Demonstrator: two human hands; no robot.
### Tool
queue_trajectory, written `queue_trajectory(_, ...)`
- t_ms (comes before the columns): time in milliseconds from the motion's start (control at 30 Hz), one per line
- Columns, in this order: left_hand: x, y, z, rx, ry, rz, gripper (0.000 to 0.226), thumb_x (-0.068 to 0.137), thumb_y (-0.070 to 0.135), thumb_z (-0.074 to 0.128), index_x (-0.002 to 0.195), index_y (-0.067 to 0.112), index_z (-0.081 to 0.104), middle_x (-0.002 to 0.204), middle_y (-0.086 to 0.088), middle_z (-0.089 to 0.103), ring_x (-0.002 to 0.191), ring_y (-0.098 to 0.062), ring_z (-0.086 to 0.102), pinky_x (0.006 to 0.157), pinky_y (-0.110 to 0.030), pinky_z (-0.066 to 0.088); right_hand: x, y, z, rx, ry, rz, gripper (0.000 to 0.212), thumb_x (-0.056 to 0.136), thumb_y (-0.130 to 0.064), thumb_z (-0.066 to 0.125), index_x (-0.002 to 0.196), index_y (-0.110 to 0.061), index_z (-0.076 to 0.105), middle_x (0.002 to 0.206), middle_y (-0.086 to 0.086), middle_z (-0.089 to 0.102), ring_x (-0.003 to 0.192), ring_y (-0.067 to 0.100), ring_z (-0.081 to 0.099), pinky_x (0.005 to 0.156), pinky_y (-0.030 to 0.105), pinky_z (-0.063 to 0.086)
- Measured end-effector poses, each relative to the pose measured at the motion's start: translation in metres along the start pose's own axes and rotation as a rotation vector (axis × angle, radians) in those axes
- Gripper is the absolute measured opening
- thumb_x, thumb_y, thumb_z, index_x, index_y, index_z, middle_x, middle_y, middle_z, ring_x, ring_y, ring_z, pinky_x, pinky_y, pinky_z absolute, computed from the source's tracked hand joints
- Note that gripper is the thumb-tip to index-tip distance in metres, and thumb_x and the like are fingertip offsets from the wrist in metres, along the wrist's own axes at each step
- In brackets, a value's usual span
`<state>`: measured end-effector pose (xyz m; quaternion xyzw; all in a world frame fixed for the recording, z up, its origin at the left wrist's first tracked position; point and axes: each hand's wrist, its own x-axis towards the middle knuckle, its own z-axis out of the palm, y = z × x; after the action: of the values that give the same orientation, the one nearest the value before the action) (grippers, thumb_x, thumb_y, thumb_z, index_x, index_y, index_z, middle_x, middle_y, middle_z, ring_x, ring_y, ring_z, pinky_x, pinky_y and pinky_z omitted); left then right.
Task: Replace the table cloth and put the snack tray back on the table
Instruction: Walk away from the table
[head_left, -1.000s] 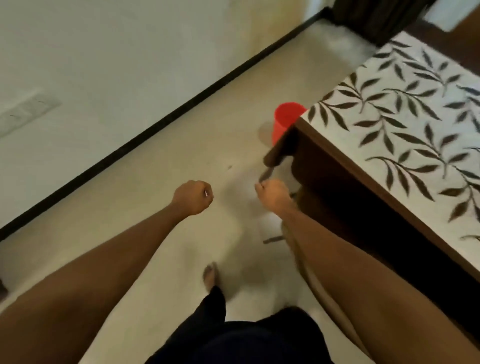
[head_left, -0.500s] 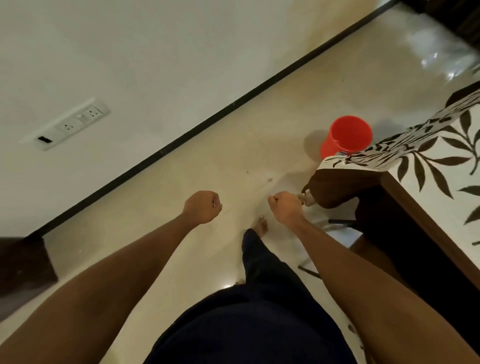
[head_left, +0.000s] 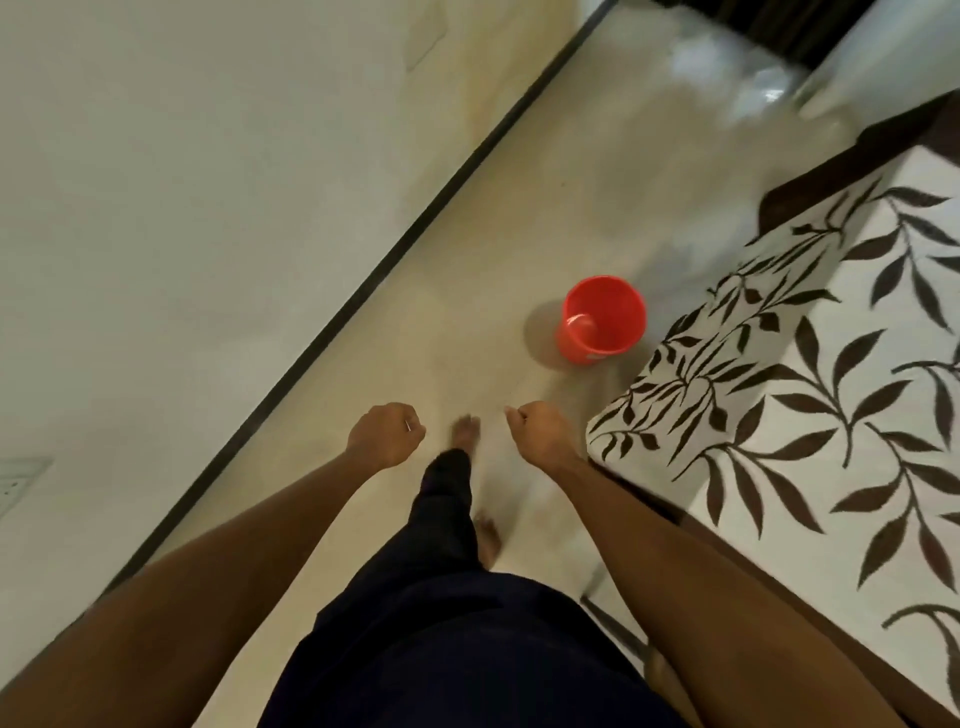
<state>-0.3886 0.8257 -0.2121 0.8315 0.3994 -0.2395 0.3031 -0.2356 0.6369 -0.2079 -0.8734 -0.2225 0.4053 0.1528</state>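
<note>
No readable text; sticker (head_left: 597, 357) on red bucket (head_left: 602, 322) too blurred.

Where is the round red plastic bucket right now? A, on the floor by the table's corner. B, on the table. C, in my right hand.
A: the round red plastic bucket stands on the pale floor, beside the draped corner of the leaf-patterned white tablecloth.
</note>
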Motion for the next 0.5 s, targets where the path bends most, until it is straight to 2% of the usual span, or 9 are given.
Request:
queue_trajectory(133,0.094,0.078,-0.029,0.084,-0.099,0.163,0.016,0.091,0.030,0.061,0.091,0.017,0.071,0.097,0.001,0.070,0.090,-0.020,0.064,0.078,-0.029,0.049,0.049,0.023,-0.060,0.116,0.089,0.172,0.047,0.106,-0.037,0.041,0.076,-0.006,0.061,0.088,0.018,0.064,0.095,0.036,0.063,0.073,0.034,0.040)
queue_trajectory(267,0.165,0.161,-0.050,0.153,-0.204,0.297,0.016,0.091,0.025,0.060,0.093,0.016,0.073,0.096,0.003,0.071,0.084,-0.016,0.063,0.072,-0.024,0.043,0.086,0.046,-0.109,0.269,0.166,0.294,0.048,0.102,-0.032,0.048,0.060,-0.007,0.052,0.072,0.017,0.062,0.084,0.037,0.065,0.068,0.036,0.041)
queue_trajectory(367,0.208,0.217,-0.058,0.195,-0.269,0.317,0.015,0.088,0.028,0.059,0.088,0.022,0.073,0.092,0.006,0.072,0.087,-0.017,0.066,0.074,-0.026,0.050,0.110,0.063,-0.141,0.365,0.209,0.362,0.046,0.102,-0.032,0.048,0.076,0.002,0.067,0.087,0.024,0.070,0.087,0.037,0.066,0.076,0.041,0.049)
queue_trajectory(500,0.249,0.278,-0.054,0.204,-0.334,0.354,0.013,0.089,0.029,0.061,0.089,0.021,0.072,0.089,0.004,0.072,0.086,-0.016,0.067,0.080,-0.033,0.054,0.147,0.089,-0.164,0.444,0.213,0.385,0.040,0.102,-0.029,0.050,0.090,0.003,0.072,0.095,0.025,0.072,0.093,0.039,0.067,0.076,0.039,0.048)
